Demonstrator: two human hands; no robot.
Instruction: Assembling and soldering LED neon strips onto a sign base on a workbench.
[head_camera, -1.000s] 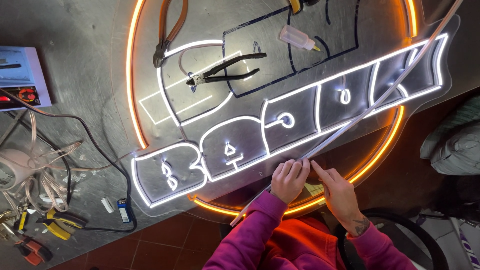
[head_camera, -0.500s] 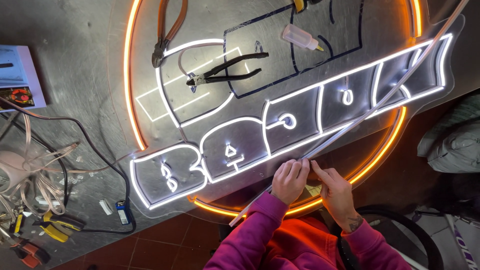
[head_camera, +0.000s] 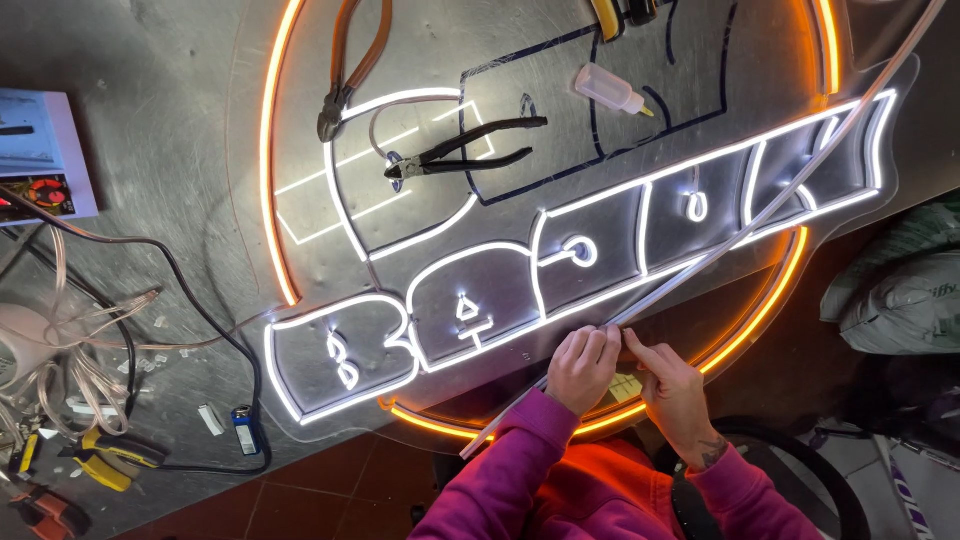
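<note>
Compared with a second ago, both hands stayed at the lit sign's (head_camera: 560, 270) lower edge: left hand (head_camera: 583, 367) and right hand (head_camera: 672, 385) pinch the strip (head_camera: 760, 215), so fitting continues.

The table (head_camera: 150, 150) is dull grey metal, scuffed and faintly dented. The sign (head_camera: 560, 250) has a clear, glossy plastic backing that mirrors the light; its glowing tubes look like smooth, soft silicone. The strip (head_camera: 720, 240), pinched by the left hand (head_camera: 583, 368) and right hand (head_camera: 672, 385), is pale, matt, flexible plastic. The pliers (head_camera: 465, 155) are dark, matt metal. The bottle (head_camera: 608, 90) is translucent plastic. The sleeves (head_camera: 520, 470) are soft magenta cloth.
</note>
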